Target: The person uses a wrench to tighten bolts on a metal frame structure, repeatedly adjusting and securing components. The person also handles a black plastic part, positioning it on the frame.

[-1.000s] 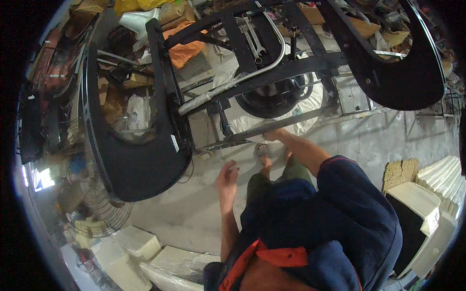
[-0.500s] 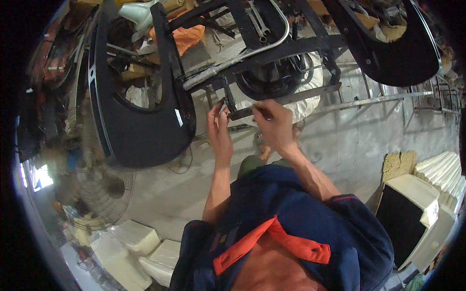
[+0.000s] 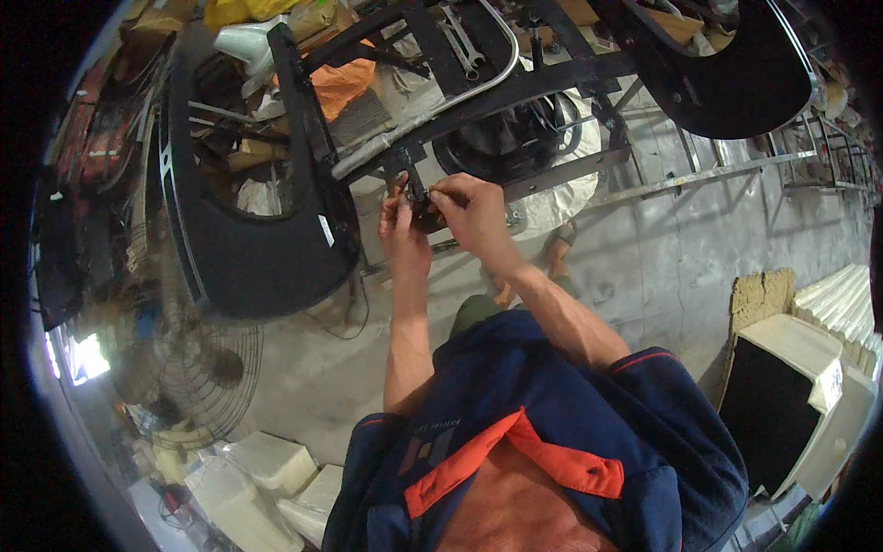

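My left hand (image 3: 404,235) is closed at a short upright bracket (image 3: 416,175) on a black metal frame (image 3: 478,106), fingertips up against its side. Whatever it grips is too small to make out. My right hand (image 3: 474,216) pinches at the same spot from the right, thumb and forefinger pressed together by the bracket's lower end; what lies between them is hidden. Behind the hands, a black wheel (image 3: 501,147) shows beneath the frame. A pair of wrenches (image 3: 466,57) lies on top of the frame.
Curved black fenders flank the frame, one on the left (image 3: 267,267) and one on the right (image 3: 745,110). A wire-cage fan (image 3: 198,377) stands at the lower left, near wrapped cream blocks (image 3: 267,460). Cream-coloured panels (image 3: 782,340) stand at the right. An orange bag (image 3: 340,83) lies behind.
My right hand has moved left to the bracket, closing the gap to my left hand. The left hand has shifted slightly left. The whole view has shifted a little.
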`<state>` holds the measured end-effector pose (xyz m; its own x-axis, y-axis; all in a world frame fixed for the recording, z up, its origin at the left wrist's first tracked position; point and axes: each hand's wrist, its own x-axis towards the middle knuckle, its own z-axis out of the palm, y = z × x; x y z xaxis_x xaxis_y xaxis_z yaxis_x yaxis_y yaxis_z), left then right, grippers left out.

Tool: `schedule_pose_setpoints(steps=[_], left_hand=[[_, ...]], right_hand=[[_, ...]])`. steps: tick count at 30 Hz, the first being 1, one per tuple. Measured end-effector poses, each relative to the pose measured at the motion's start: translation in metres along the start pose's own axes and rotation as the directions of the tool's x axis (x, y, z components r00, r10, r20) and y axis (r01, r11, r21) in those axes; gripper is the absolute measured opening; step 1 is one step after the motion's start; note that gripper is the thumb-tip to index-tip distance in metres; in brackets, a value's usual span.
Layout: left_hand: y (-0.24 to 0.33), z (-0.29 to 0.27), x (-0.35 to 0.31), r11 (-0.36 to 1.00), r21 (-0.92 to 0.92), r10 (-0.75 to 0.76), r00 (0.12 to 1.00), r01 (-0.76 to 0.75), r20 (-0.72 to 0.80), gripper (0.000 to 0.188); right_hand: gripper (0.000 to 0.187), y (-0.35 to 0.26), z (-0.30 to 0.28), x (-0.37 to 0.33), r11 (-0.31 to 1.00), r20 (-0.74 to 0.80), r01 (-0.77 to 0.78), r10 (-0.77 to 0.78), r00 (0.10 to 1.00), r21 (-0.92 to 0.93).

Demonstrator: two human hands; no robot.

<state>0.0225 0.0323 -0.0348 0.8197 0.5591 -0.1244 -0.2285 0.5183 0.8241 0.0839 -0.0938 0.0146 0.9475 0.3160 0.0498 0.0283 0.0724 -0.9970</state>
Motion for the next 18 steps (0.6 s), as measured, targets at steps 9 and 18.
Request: schedule_pose_setpoints(steps=[9, 18], left_hand=[[0.01, 0.016, -0.009, 0.992, -0.025, -0.128, 0.988, 0.126, -0.088, 0.023], [0.013, 0.008, -0.015, 0.985, -0.05, -0.17, 0.978, 0.166, -0.116, 0.03]], right_hand=[[0.012, -0.027, -0.011, 0.037, 0.933, 0.239, -0.264, 0.322, 0.916, -0.244], [0.016, 0.01, -0.1, -0.055, 0.969, 0.449, -0.104, 0.196, 0.872, -0.223]])
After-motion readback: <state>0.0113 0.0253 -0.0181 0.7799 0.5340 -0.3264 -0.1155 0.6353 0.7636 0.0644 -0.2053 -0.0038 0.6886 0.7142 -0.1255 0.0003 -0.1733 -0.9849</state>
